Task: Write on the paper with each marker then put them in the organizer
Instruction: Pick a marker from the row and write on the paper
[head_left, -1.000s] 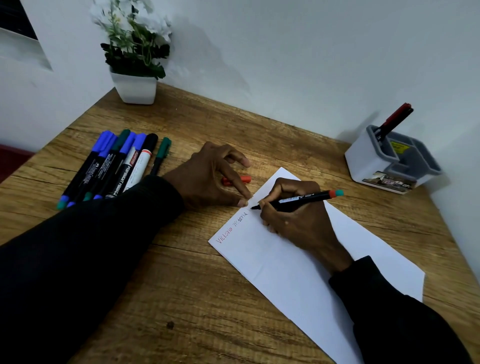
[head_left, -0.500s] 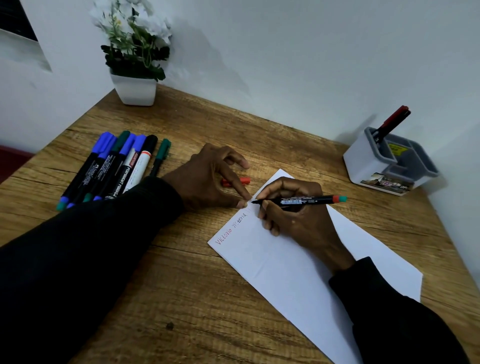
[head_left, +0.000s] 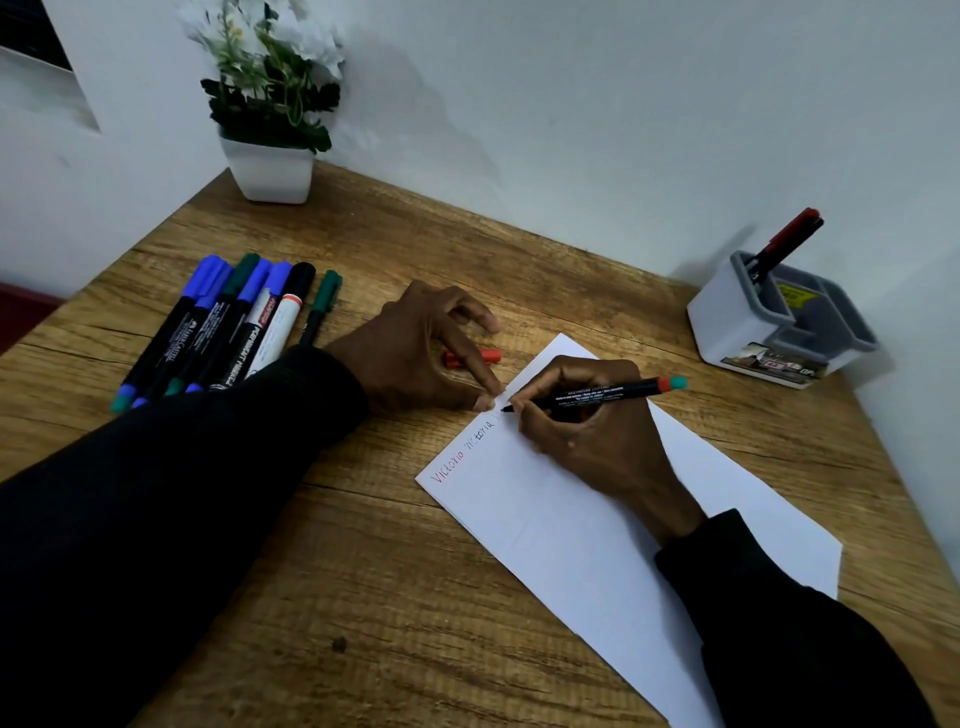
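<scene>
The right hand (head_left: 587, 431) has its fingers and thumb clamped round a slim black marker with a red ring and teal end (head_left: 613, 391). The uncapped tip is down on the long white sheet of paper (head_left: 597, 545), right up near the sheet's far-left edge. The paper lies at an angle on the brown wood-grain table (head_left: 363, 571). There's already writing along that edge, a word in red that looks like "Victoria", then darker letters leading up to the tip.

The left hand (head_left: 415, 358) is arched just beside the paper. The thumb and index fingertip are together and pressing down right at the sheet's edge, and the other fingers are spread and lifted a bit. A small red marker cap (head_left: 491, 356) lies on the table under that arch, and I honestly can't tell if any finger is touching it.

Off to the left is a row of capped markers (head_left: 223, 322), side by side and touching, with blue, green and black caps. The grey-and-white plastic desk organizer (head_left: 737, 332) sits well apart at the right by the wall. One red-and-black marker (head_left: 784, 241) stands tilted in its back-left compartment. A white square pot with a fake white-flowered plant (head_left: 270, 166) is in the far-left corner. Both arms are in black sleeves.
</scene>
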